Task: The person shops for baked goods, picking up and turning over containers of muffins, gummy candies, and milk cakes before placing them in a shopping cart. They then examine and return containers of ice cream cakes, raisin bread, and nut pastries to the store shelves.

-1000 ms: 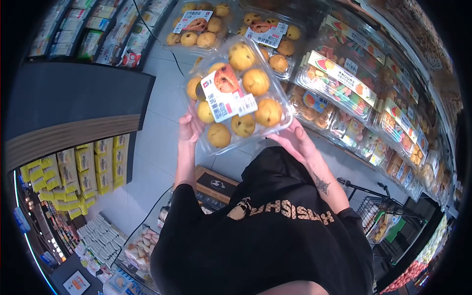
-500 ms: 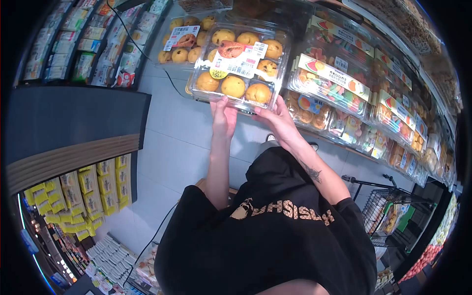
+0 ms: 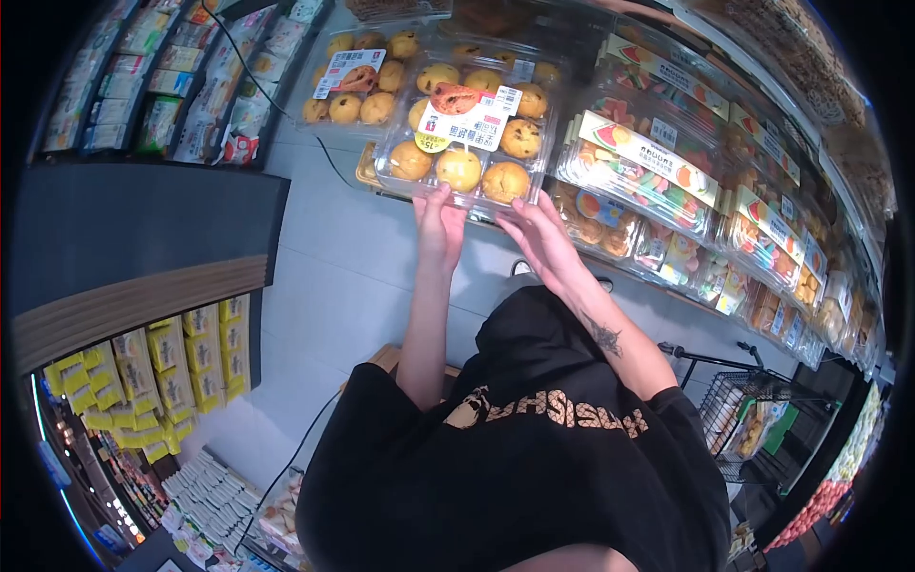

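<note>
A clear plastic box of round golden buns [image 3: 457,172] with dark bits is held level at the top centre, over the edge of a display. Its lid carries a white label with a picture of a bun and a yellow sticker. My left hand [image 3: 441,227] grips the near edge near its left side, thumb on top and fingers underneath. My right hand [image 3: 539,234] is closed on the near right corner, its fingers partly hidden by the box. A similar bun box [image 3: 360,86] sits just to the left of the held one.
Stacked clear boxes of colourful sweets [image 3: 648,157] fill the display on the right. A shopping cart [image 3: 748,419] with goods stands at lower right. Yellow packets [image 3: 195,362] hang at left, below a dark counter [image 3: 143,229]. A black cable [image 3: 334,162] hangs near the display.
The held bun box has dropped slightly away from me toward the display, shifting a little right. Both hands have moved with it and keep their grip.
</note>
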Demonstrator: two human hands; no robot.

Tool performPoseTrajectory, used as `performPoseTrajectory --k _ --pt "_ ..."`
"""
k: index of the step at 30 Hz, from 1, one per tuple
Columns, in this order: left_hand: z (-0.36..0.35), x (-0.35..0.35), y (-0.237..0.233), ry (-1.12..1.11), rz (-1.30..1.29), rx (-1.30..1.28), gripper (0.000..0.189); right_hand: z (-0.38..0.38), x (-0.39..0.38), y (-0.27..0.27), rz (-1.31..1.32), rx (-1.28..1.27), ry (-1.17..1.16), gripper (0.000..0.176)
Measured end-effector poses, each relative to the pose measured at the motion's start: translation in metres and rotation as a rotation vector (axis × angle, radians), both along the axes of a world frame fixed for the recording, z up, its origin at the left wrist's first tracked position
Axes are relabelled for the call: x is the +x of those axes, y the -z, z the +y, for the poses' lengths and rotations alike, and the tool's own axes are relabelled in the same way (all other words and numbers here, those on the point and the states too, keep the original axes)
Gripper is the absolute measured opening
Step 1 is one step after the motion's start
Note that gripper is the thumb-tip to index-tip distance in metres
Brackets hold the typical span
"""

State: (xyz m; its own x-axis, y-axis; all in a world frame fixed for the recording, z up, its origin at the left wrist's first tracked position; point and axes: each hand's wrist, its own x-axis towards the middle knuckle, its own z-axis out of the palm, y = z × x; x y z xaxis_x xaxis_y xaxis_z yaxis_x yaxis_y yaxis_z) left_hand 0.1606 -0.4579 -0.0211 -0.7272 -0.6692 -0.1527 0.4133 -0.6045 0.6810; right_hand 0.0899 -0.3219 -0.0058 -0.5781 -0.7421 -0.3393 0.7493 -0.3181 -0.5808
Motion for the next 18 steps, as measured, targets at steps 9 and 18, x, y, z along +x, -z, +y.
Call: performPoseTrajectory --k 9,18 --pt "-0.003 -0.036 0.009 0.069 -0.003 -0.015 0.041 -0.007 -0.026 0.006 -0.171 -0.01 0.105 0.042" --pt "-0.01 -0.044 0.017 0.066 -0.16 -0.132 0.049 -0.009 -0.032 0.007 -0.192 -0.015 0.148 0.045"
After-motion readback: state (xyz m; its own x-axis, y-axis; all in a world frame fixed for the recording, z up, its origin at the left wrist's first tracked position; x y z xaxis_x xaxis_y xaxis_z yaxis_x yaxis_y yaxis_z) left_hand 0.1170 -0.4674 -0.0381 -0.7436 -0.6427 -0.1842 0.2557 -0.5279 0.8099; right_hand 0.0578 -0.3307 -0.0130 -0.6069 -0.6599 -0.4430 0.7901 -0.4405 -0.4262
